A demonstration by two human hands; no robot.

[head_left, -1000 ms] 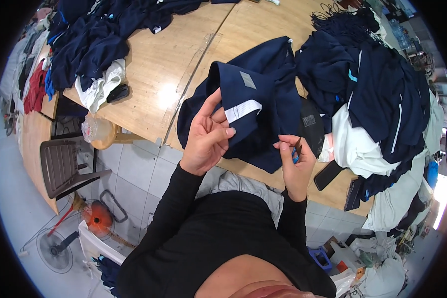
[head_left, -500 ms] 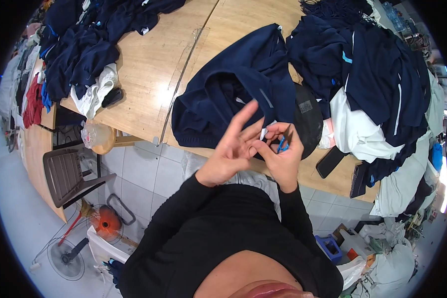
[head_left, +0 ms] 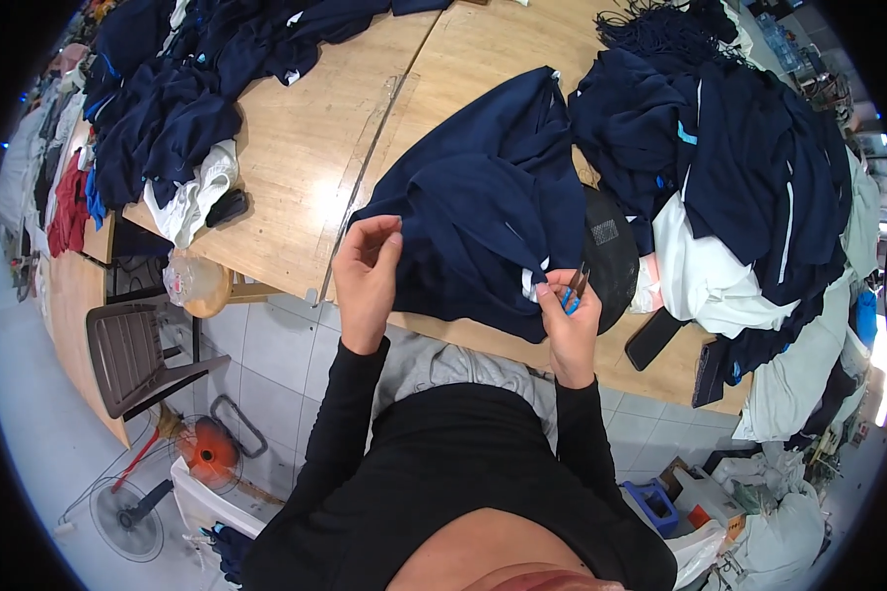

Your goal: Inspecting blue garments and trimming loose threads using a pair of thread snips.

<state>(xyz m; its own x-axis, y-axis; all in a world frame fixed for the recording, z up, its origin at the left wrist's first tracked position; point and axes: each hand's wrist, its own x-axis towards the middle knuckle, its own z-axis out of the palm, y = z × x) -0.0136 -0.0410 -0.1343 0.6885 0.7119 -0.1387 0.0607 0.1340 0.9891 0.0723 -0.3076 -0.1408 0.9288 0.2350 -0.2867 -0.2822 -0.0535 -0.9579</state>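
Note:
A navy garment (head_left: 473, 212) lies spread on the table in front of me, with small white tags at its near right corner and far tip. My right hand (head_left: 572, 325) is closed at that near corner, pinching the fabric beside the white tag (head_left: 529, 283). Held in the same hand is a small pair of thread snips (head_left: 573, 298) with blue on the handle, blades pointing away from me. My left hand (head_left: 367, 286) is at the garment's left edge, its fingers curled toward the thumb. Whatever sits between those fingertips, if anything, cannot be made out.
A round black mesh-like piece (head_left: 611, 251) lies right of the garment, beside a black phone (head_left: 654, 340). Navy and white clothes (head_left: 759, 187) are heaped on the right, and another navy pile (head_left: 163, 128) at far left. A brown chair (head_left: 128, 360) and fans (head_left: 210, 453) stand left.
My left hand has moved left, away from my right hand, and its fingers have curled. The garment's raised opening has flattened. My right hand has shifted slightly nearer, still with the snips.

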